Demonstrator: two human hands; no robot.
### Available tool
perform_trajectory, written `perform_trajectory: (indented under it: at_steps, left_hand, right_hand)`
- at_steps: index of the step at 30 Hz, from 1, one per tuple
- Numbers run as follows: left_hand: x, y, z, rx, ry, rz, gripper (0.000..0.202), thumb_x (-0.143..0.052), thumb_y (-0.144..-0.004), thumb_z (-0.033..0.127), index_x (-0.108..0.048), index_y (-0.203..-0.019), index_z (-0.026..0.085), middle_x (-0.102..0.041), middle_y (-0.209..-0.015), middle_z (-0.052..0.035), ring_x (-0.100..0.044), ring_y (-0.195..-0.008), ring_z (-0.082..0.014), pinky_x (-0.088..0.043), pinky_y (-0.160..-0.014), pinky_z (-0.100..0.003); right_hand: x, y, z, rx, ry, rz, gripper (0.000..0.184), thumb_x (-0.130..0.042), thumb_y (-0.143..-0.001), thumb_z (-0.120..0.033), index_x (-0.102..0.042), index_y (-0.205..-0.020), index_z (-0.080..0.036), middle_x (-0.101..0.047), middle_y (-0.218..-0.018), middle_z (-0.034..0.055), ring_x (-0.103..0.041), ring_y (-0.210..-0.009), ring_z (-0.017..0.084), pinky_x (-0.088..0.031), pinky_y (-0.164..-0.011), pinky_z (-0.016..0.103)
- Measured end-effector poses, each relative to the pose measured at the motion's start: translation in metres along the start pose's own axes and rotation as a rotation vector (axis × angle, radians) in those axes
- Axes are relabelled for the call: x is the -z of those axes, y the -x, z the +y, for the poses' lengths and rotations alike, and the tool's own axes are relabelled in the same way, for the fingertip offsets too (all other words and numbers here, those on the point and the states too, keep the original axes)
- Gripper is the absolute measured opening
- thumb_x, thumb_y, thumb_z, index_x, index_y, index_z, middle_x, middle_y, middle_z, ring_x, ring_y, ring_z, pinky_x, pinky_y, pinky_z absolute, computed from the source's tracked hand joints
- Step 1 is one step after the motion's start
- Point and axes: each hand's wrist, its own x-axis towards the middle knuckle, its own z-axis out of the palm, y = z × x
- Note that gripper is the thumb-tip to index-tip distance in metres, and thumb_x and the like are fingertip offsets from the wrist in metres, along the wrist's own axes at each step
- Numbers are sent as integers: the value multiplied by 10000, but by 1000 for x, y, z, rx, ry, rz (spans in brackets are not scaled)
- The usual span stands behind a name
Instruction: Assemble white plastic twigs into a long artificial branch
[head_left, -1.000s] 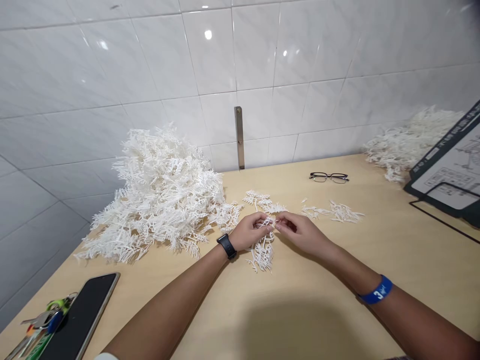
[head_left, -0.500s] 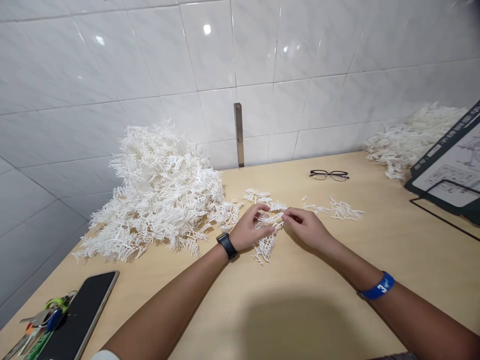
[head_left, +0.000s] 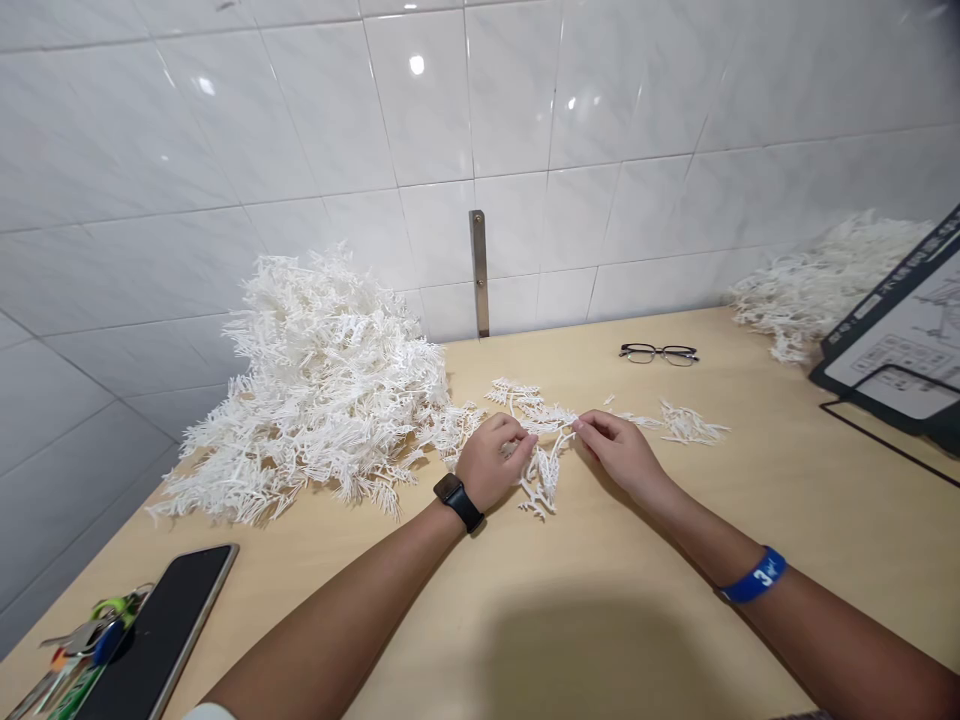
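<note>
Between my hands is a white branched plastic piece [head_left: 546, 465], shaped like a coral or fern sprig, held just over the table. My left hand [head_left: 495, 460], with a black watch on its wrist, is closed with thumb and fingers pinching the left side of the sprig. My right hand [head_left: 619, 450] pinches the tip of a stem at the sprig's upper right. Behind the hands lie more white sprigs [head_left: 514, 392]. A small heap of white bits [head_left: 690, 424] rests to the right of my right hand.
A large pile of white sprigs [head_left: 322, 390] stands at the left against the tiled wall. Eyeglasses [head_left: 658, 354] lie at the back. Another white pile [head_left: 832, 275] sits behind a dark-framed printed board [head_left: 907, 330]. A phone [head_left: 161, 630] and keys [head_left: 82, 640] are front left.
My left hand has closed from a wider spread and turned slightly. My right hand has shifted a little to the right, still pinching. The sprig has turned between them.
</note>
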Motion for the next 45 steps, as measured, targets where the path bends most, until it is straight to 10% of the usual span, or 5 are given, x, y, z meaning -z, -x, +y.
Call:
perform_trajectory:
  at_steps: [11,23,31,39,45]
  left_hand:
    - [0,0,13,28,-17,-377,426,-518,-882,524,-665,-683,177,-616,-705,-20,-536,-759,-154,-382,-721,-260]
    - [-8,-3,1,437,354,-256,429,-593,-798,522,-621,-638,125,-465,-539,30,-403,-561,-100,-299,-552,-239]
    - [-3,-4,2,432,431,-243,417,-584,-815,492,-594,-607,131,-493,-525,25,-424,-515,-87,-346,-541,-228]
    - [10,-5,0,317,421,-707,555,-543,-797,647,-685,-743,113,-615,-650,-34,-503,-572,-94,-372,-557,-211]
    - [14,-8,4,259,236,-797,513,-536,-816,608,-688,-705,131,-500,-518,19,-403,-469,-72,-295,-482,-211]
  right_hand:
    - [-8,9,-2,40,146,85,259,-549,-807,-357,-530,-616,-183,-447,-568,-29,-407,-566,123,-313,-551,251]
    - [-15,14,-4,126,114,-308,297,-554,-835,-385,-510,-621,-183,-437,-568,-27,-373,-552,116,-278,-521,246]
    - [-9,15,-4,50,56,-549,440,-548,-872,-462,-402,-564,-184,-321,-563,-50,-294,-546,99,-224,-516,247]
    - [-3,10,0,113,-44,-387,285,-524,-907,-428,-597,-1052,-193,-560,-800,11,-503,-725,150,-399,-657,266]
    - [-10,15,0,135,-35,-460,271,-549,-903,-410,-610,-1052,-192,-605,-836,33,-541,-748,163,-434,-676,281]
